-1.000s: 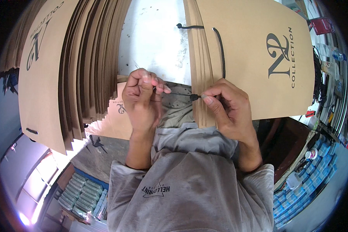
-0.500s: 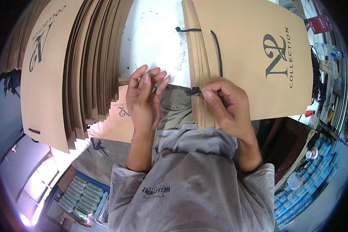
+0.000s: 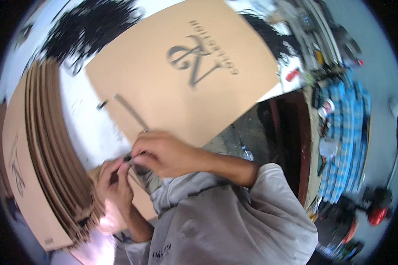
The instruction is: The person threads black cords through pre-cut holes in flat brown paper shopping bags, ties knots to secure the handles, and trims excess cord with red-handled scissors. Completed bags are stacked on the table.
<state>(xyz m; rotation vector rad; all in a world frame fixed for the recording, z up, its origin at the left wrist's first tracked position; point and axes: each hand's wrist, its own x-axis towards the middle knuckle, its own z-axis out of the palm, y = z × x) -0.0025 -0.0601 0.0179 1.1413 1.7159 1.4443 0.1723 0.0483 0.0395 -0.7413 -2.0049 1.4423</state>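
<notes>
A flat brown paper bag (image 3: 132,66) with dark printing lies slantwise in front of me. A black cord handle (image 3: 132,111) runs along its near-left edge through two holes, with a cord end (image 3: 101,105) sticking out past the edge. At the bag's near corner my right hand (image 3: 161,152) pinches the cord's other end (image 3: 127,158). My left hand (image 3: 114,179) meets it there, thumb and fingers closed on the same black end. Fingers and blur partly hide the knot.
A thick stack of brown paper bags (image 3: 44,145) stands at left. Piles of loose black cords (image 3: 90,37) lie on the white table (image 3: 77,112) beyond. A small red object (image 3: 292,74) sits at the table's right. Blue checked packs (image 3: 345,141) are stacked further right.
The view has swung, and the bag now lies more slanted. My left hand, open and apart before, has come to the cord end beside my right hand and closed on it.
</notes>
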